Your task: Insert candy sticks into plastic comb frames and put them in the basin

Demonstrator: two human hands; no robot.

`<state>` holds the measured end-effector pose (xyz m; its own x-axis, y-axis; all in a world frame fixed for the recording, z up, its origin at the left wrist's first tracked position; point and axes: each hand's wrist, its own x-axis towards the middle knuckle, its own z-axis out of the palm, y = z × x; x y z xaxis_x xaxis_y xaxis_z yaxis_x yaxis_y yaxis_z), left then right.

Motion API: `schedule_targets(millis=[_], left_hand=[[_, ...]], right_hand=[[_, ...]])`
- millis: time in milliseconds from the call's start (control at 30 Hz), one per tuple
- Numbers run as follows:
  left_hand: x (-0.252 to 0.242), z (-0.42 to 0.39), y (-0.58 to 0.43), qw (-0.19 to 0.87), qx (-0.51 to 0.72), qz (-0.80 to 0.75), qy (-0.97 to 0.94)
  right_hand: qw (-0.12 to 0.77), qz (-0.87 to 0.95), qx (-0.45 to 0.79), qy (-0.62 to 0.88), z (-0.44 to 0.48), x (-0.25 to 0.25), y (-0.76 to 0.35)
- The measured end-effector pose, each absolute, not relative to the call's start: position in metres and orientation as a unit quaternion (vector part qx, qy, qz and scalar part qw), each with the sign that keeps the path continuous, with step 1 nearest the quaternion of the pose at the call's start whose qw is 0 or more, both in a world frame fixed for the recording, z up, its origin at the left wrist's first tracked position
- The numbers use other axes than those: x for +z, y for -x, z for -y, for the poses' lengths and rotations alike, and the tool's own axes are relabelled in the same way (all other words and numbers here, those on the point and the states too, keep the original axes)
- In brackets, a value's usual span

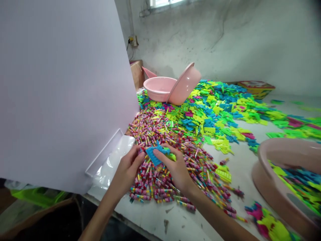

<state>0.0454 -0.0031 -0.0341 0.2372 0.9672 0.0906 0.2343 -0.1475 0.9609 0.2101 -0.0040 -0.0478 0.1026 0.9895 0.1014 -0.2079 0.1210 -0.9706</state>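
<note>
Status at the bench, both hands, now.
Right hand on blue plastic piece. Left hand right beside it. Striped plastic sticks underneath. White panel left of left hand, not blocking.

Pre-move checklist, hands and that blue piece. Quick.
Blue plastic piece held by right hand: ok.
Left hand touching that piece: cannot tell.
Striped sticks under both hands, none caught on the piece: cannot tell.
Clear plastic bag beside the left hand, mouth open: cannot tell.
Leaning pink basin, propped on the other pink basin, sitting flat: not ok.
</note>
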Motion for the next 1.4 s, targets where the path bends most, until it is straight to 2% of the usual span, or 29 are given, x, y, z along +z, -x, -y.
schedule_targets(millis=[133,367,500,933,1133,1400], left_hand=[[-0.027,0.011,-0.044,0.333,0.336,-0.514,-0.715],[-0.032,0.018,-0.050,0.007,0.227,-0.569,-0.790],[-0.037,0.016,-0.049,-0.095,0.203,-0.551,-0.804],[-0.045,0.014,-0.048,-0.185,0.242,-0.505,-0.807],[-0.049,0.006,-0.042,-0.129,0.247,-0.478,-0.833],[-0.056,0.005,-0.032,-0.119,0.269,-0.465,-0.835]], right_hand=[[0.598,0.473,0.472,0.444,0.007,-0.046,-0.209],[0.574,0.496,0.458,0.463,0.012,-0.044,-0.206],[0.575,0.503,0.446,0.466,0.014,-0.046,-0.204],[0.593,0.466,0.467,0.462,0.013,-0.054,-0.198],[0.599,0.457,0.480,0.449,0.012,-0.061,-0.198],[0.586,0.480,0.491,0.430,0.018,-0.064,-0.192]])
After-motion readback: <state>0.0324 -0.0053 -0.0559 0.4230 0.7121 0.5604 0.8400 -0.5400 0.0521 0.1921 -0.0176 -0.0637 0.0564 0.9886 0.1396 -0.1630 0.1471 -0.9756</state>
